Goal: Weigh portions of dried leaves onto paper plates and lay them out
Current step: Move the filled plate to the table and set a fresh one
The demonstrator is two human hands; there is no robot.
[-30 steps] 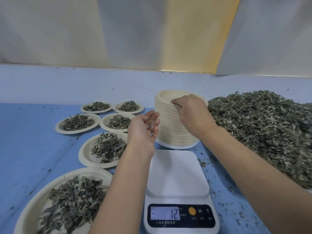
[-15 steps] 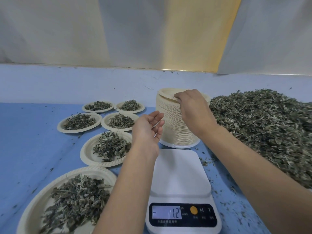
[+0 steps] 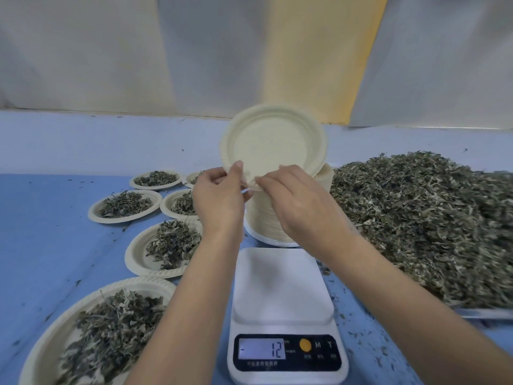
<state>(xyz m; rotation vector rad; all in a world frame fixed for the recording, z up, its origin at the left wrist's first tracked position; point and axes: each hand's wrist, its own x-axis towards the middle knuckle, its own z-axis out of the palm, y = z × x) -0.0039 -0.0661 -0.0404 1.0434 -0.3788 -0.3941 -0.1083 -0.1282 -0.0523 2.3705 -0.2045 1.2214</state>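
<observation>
Both hands meet at the lower rim of an empty paper plate (image 3: 273, 140): the left hand (image 3: 219, 195) pinches it between thumb and curled fingers, and the right hand (image 3: 294, 201) pinches the same edge just beside it. Held tilted up, the plate faces the viewer above a tall stack of plates (image 3: 266, 220). Its left edge looks doubled, so two plates may be stuck together, though this is hard to tell

Directly below the forearms sits a white kitchen scale (image 3: 280, 282) with a bare platform; its display (image 3: 262, 348) reads minus 12. To the right, a large heap of dried leaves (image 3: 422, 218) spreads across the blue table (image 3: 41, 245). To the left, six filled plates (image 3: 155, 273) lie in a loose line from far to near, some partly hidden behind the left hand, with the nearest plate (image 3: 138, 281) at the bottom left corner. Loose leaf crumbs dot the table around the scale

Likely risks from here: if two plates are stuck and both go on the scale, the negative reading would not cancel out and the portion would come up short. A thin rim pinch could let the light plate slip or flip. The left forearm passes close over the nearest plate and could brush leaves off it
</observation>
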